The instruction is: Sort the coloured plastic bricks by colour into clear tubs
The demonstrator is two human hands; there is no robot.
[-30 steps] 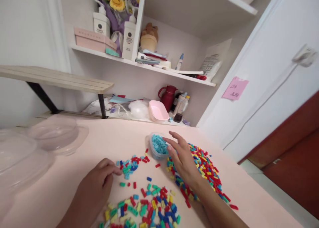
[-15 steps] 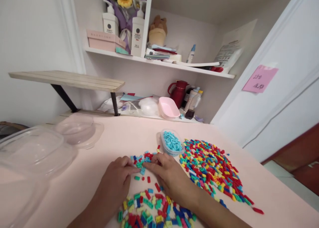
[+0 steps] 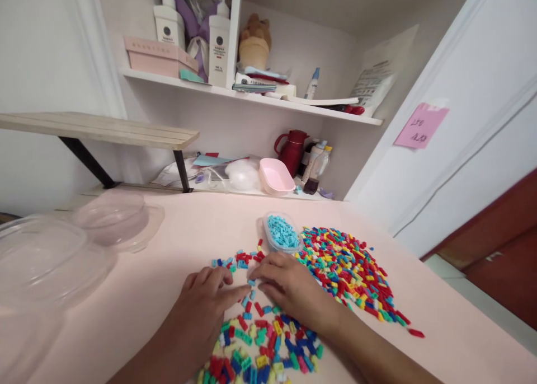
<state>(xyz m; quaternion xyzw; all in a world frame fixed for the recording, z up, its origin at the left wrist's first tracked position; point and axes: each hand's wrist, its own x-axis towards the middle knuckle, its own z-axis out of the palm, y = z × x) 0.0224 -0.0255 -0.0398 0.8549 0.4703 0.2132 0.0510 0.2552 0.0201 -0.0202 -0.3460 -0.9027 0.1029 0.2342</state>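
My left hand [image 3: 207, 297] rests low over the pink table, one finger stretched toward the small light blue brick [image 3: 251, 294] and the others bent, with gaps between them. My right hand [image 3: 289, 286] lies opposite, palm down, its fingers reaching left and the thumb apart from them. Near its fingertips is another light blue brick [image 3: 251, 282]; whether they touch it I cannot tell. Neither hand visibly grips anything. Just beyond the hands lies a small group of red and blue bricks [image 3: 241, 259]. A spread of mixed bricks [image 3: 260, 347] lies nearer me, between my forearms.
A clear tub [image 3: 268, 239] of light blue bricks stands behind my right hand. To its right is a large multicoloured brick pile [image 3: 348, 269]. Clear plastic containers [image 3: 50, 255] stand at left. A pink bowl [image 3: 277, 177] and red jug [image 3: 292, 151] are at the back.
The view has shifted, so the scene sits further left. My hands have moved off the small far group of bricks toward me, and my fingers have spread apart.
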